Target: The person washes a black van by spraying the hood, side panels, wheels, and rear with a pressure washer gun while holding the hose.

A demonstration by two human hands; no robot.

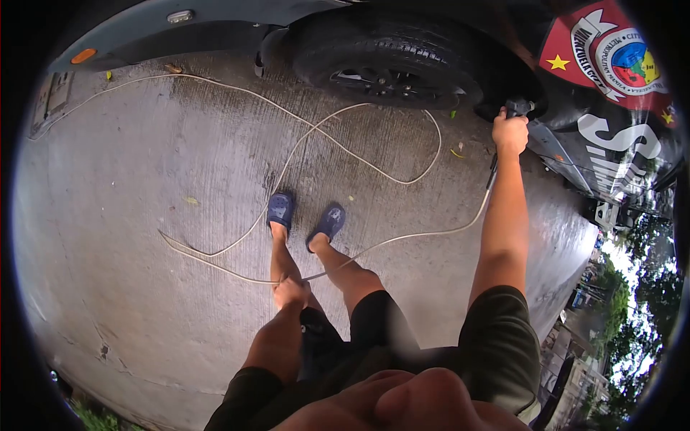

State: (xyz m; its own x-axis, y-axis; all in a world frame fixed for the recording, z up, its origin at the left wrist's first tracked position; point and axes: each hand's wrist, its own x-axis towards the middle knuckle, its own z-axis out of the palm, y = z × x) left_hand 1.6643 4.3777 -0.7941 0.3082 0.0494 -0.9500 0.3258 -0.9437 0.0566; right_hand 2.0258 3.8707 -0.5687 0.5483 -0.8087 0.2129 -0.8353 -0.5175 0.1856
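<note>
My right hand is wrapped round the handle of a black spray gun, held out near the rear of the wheel arch of a dark vehicle. A pale hose runs from the gun's handle down and left to my left hand, whose fingers are closed round it in front of my legs. Beyond my left hand the hose loops over the wet concrete. The black tyre looks wet and stands left of the gun. No spray can be made out.
Hose loops lie on the concrete ground around my blue clogs and close to the wheel. A drain grate is at the far left. The vehicle's side with a red decal runs along the right. Small leaves are scattered about.
</note>
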